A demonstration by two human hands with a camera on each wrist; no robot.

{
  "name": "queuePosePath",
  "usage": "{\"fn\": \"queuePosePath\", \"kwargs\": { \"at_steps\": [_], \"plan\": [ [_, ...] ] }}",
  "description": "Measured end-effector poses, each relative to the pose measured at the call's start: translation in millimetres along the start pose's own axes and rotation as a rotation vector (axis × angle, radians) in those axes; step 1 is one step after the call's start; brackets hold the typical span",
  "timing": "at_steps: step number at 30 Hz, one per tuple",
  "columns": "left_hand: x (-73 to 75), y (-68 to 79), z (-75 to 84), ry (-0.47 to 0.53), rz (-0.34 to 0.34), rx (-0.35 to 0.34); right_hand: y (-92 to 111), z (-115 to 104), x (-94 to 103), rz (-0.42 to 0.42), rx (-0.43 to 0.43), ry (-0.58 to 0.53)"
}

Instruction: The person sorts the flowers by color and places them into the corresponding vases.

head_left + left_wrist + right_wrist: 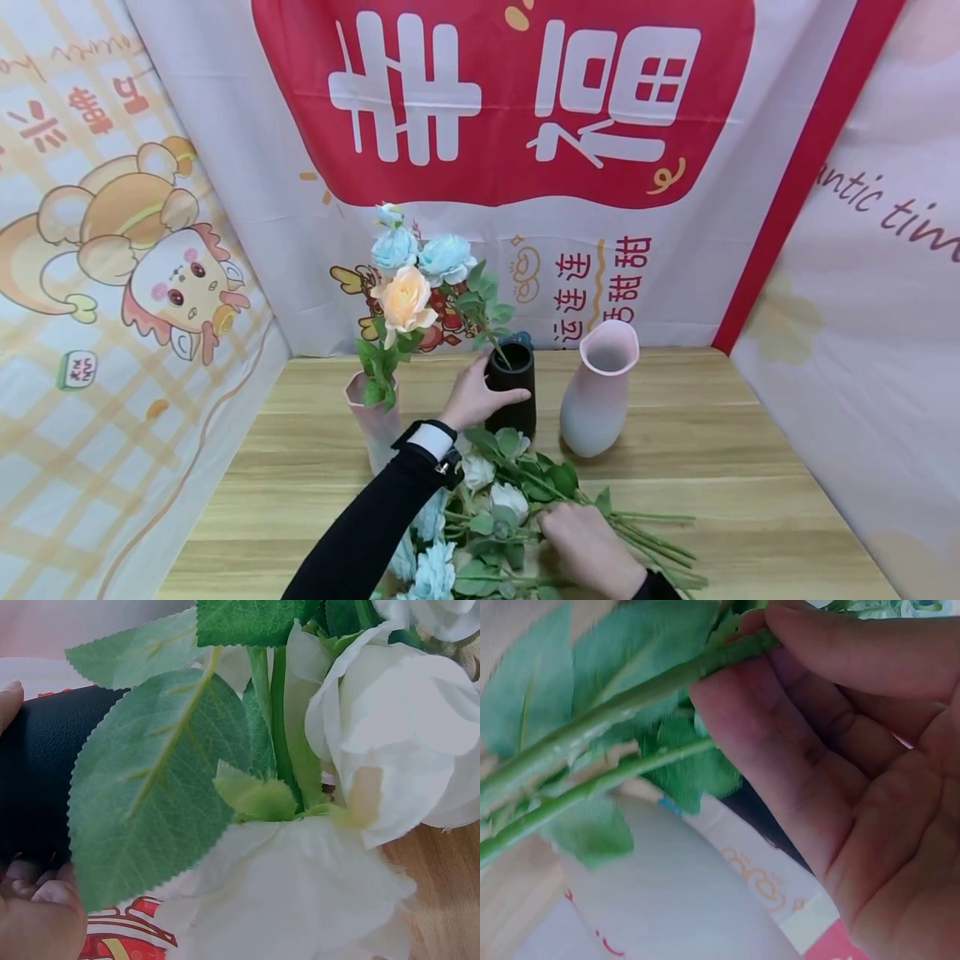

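Note:
My left hand point(483, 396) grips the black vase point(512, 408) around its upper part, thumb across the near side. A leafy stem point(491, 321) stands in this vase, leaning left toward a blue rose point(446, 258). Over the pile of flowers on the table, my right hand point(588, 546) pinches a green stem point(630, 712) between thumb and forefinger, as the right wrist view shows. White roses point(508, 502) lie just left of that hand, and large white blooms point(405, 742) fill the left wrist view. Blue roses point(435, 571) lie closer to me, partly behind my left sleeve.
At the left, a pink-and-white vase point(378, 425) holds a peach rose point(407, 302) and blue blooms. Right of the black vase stands another pink-and-grey vase point(596, 408) with a wavy rim. Bare stems point(667, 546) extend rightward over the wooden table point(750, 467). Printed cloth hangs behind.

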State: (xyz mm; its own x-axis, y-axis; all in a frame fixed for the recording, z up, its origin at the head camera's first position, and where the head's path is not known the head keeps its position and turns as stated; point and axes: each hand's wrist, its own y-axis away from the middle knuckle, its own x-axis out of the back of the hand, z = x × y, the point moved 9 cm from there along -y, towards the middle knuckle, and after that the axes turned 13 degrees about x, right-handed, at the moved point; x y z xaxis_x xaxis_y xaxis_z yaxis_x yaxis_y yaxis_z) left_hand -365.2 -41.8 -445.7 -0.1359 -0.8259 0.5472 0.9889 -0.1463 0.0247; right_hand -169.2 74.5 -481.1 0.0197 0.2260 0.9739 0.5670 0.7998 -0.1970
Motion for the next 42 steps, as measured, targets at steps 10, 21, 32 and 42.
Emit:
{"fn": "queuePosePath", "kwargs": {
  "at_steps": [10,21,32,42],
  "plan": [
    [1.2,0.9,-2.7,-0.004,0.010,0.006,14.0,9.6,21.0,-0.001,-0.060,0.038],
    [-0.4,-2.0,-4.1,-0.003,-0.002,0.011,21.0,13.3,39.3,0.096,-0.054,0.165],
    [-0.9,-3.2,-3.5,0.005,-0.002,0.004,19.4,12.0,54.1,0.142,-0.090,0.258],
    [0.8,-3.0,-1.9,-0.006,-0.002,0.016,18.0,11.8,54.6,0.118,-0.051,0.214]
  ]
}}
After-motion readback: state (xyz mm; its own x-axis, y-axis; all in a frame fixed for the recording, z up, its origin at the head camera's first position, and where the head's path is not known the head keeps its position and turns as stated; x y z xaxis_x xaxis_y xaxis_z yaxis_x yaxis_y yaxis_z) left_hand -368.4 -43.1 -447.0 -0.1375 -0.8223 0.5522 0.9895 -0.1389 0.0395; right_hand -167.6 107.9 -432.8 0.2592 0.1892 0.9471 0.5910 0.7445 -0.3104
